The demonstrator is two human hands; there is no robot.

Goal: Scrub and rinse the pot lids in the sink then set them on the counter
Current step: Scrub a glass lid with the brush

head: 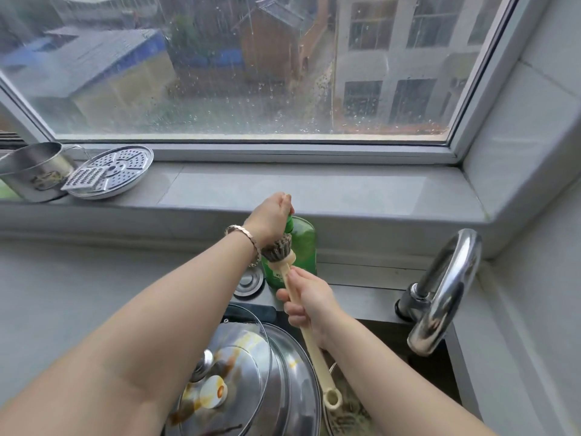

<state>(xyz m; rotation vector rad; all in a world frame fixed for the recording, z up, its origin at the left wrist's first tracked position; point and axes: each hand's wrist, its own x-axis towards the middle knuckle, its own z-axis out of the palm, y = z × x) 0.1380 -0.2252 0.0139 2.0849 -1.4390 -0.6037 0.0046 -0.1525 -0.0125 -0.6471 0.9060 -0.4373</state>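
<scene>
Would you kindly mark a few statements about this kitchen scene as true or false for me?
1. The right hand grips the dish brush by its handle. True.
2. The left hand holds a sponge. False: it grips the top of the green bottle.
3. The pot lids show brown stains. True.
4. The steamer plate lies on the floor. False: it sits on the windowsill.
</scene>
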